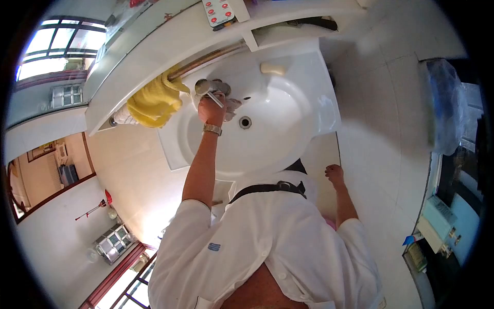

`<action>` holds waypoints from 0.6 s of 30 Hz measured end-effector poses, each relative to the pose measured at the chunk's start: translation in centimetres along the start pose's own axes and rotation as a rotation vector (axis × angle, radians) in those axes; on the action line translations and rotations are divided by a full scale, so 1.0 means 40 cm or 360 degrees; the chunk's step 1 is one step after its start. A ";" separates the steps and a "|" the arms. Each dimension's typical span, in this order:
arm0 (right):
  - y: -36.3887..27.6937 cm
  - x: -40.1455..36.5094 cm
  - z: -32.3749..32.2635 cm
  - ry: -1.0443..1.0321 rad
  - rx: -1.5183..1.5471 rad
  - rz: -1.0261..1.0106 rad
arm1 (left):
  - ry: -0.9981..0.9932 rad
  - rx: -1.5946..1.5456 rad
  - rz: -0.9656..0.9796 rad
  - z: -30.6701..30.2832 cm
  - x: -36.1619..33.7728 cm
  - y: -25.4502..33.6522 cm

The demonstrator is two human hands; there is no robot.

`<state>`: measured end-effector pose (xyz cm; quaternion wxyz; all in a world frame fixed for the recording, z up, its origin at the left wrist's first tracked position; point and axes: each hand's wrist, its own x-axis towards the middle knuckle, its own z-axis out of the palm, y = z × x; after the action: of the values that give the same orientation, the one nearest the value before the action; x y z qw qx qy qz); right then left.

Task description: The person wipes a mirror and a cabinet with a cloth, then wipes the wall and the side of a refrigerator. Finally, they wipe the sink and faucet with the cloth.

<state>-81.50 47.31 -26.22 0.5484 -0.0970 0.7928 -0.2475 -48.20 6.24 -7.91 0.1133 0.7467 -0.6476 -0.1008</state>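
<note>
My left hand (211, 110), with a metal watch on the wrist, is at the chrome faucet (206, 86) on the back left of the white sink (278, 123). Its fingers are closed round a greyish cloth (233, 105) that lies against the faucet; the fingertips are partly hidden. The faucet's lever (215, 99) sticks out over the hand. My right hand (334, 174) hangs off the sink's front right corner, its fingers loosely curled with nothing visible in them.
A yellow towel (154, 100) hangs on a rail (208, 61) left of the faucet. A pale soap bar (273, 68) lies on the sink's back rim. Above is a shelf (288, 19) with a blister pack (218, 12). A plastic-covered object (446, 110) stands at the far right.
</note>
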 end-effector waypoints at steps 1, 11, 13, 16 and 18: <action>-0.035 -0.021 0.018 0.0030 -0.0128 -0.0079 | -0.0039 0.0000 0.0183 -0.011 0.005 -0.005; -0.104 -0.082 0.060 -0.0112 0.0232 0.0024 | -0.1579 -0.2533 -0.0766 0.054 0.060 -0.167; -0.082 -0.080 0.049 -0.0072 0.0230 0.0165 | -0.1392 -0.2758 -0.0778 0.034 0.026 -0.134; -0.082 -0.104 0.036 -0.0021 0.0188 0.0128 | -0.1278 -0.2344 -0.0586 0.045 0.041 -0.133; -0.071 -0.100 0.036 -0.0022 0.0136 0.0147 | -0.0687 -0.1216 -0.0181 0.056 0.026 -0.098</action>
<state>-79.01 46.15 -21.90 0.5683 -0.0386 0.7814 -0.2548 -45.00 5.65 -11.22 0.2376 0.6475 -0.5307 -0.4926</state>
